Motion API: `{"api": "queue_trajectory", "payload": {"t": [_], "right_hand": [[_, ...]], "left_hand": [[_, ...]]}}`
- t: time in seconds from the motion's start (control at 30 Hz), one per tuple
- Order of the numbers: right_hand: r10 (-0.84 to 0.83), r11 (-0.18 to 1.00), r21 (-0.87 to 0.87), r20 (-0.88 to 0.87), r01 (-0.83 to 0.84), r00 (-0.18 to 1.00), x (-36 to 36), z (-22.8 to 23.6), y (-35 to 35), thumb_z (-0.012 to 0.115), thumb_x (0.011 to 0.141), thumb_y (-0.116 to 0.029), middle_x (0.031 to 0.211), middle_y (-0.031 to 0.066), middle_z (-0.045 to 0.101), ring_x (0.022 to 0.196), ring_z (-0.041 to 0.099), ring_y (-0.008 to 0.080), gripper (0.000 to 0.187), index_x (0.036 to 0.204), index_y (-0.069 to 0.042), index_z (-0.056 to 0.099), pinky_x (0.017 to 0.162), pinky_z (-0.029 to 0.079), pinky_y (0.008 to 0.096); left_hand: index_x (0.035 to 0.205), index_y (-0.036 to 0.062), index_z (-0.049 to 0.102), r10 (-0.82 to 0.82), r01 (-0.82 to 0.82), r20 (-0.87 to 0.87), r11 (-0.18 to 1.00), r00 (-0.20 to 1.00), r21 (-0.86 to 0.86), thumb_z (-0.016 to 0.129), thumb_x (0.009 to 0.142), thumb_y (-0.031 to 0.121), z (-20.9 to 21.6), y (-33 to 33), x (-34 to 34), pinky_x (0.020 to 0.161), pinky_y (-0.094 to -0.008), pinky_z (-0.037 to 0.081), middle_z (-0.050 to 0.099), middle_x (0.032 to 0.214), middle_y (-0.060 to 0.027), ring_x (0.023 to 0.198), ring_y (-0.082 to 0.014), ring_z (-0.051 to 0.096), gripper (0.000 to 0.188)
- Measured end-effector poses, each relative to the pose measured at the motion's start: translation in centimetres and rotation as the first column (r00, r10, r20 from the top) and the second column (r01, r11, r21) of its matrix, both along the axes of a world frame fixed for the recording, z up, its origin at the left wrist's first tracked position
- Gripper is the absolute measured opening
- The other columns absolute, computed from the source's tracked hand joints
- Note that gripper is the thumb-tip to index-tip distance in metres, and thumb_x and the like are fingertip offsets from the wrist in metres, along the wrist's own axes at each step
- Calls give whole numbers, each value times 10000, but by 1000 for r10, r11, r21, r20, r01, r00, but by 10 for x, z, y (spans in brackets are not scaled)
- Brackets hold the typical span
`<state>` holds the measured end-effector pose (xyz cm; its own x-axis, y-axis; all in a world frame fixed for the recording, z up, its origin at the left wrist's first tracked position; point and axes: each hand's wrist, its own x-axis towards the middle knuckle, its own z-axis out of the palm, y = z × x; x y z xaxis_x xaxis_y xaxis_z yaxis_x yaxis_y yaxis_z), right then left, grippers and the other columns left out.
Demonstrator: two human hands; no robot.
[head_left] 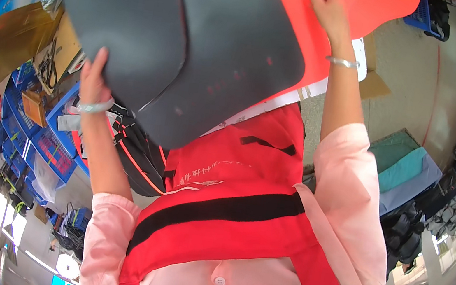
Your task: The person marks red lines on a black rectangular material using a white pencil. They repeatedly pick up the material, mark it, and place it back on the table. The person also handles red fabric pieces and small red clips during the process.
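Observation:
Two smooth black sheets point(125, 3) with a curved, red-lined edge between them spread across the top middle, slightly blurred. My left hand point(94, 80) is closed on the lower left edge of the black material; some of its fingers are hidden by it. Under and to the right of it lies a bright red sheet point(366, 4). My right hand point(327, 10) rests over this red sheet with its fingers bent together in a pinch on it. A strip of white surface point(312, 89) shows below the sheets' edge.
Scissors point(49, 65) lie on a board at the left. Blue baskets point(53, 146) stand left of me, beside a black bag-like item with red trim point(140, 159). A cardboard flap point(375, 85) and a bin with teal fabric point(404, 169) are at the right.

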<state>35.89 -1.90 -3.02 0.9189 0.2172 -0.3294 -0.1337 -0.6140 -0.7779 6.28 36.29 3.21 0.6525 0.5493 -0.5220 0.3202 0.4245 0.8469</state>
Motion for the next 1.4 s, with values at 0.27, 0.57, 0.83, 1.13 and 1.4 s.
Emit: {"api": "queue_trajectory", "payload": {"t": [0.27,0.57,0.83,1.13,1.4], "right_hand": [[-94,739,559,-468,377,879,65,4,58,612,928,-410,795,37,632,663,635,151,313,929,-100,573,610,552,287],[-334,591,575,-465,566,820,23,8,77,579,934,-230,1075,172,638,944,652,320,358,1165,43,554,838,545,420],[-361,414,565,-618,714,698,33,1,113,585,945,-251,1154,205,595,1053,623,296,472,1283,48,443,854,541,417],[150,912,371,101,-177,984,116,71,123,613,895,-185,1115,171,626,1036,624,273,228,1081,-54,607,820,537,384],[828,560,-767,527,-312,191,91,-25,169,558,843,-117,807,100,578,800,592,279,50,869,-76,560,683,452,412]], "left_hand": [[1360,11,467,67,-62,-58,994,996,92,575,960,136,53,42,-86,976,-331,440,573,1269,-80,1140,-193,561,432],[1365,-15,440,108,-111,52,992,993,58,576,932,99,60,13,-128,989,-355,439,562,1276,-123,1148,-238,561,468],[1344,16,467,208,-208,7,978,978,-31,568,944,77,51,-17,-107,922,-338,501,604,1222,-108,1081,-211,611,417],[1289,0,498,294,-306,-105,945,950,-116,626,916,109,-26,-12,-120,857,-358,526,631,1163,-117,1007,-233,637,410],[1317,-20,473,309,-318,-72,928,948,-193,617,913,94,-37,-23,-115,899,-388,520,601,1218,-139,1065,-265,619,444]]}}
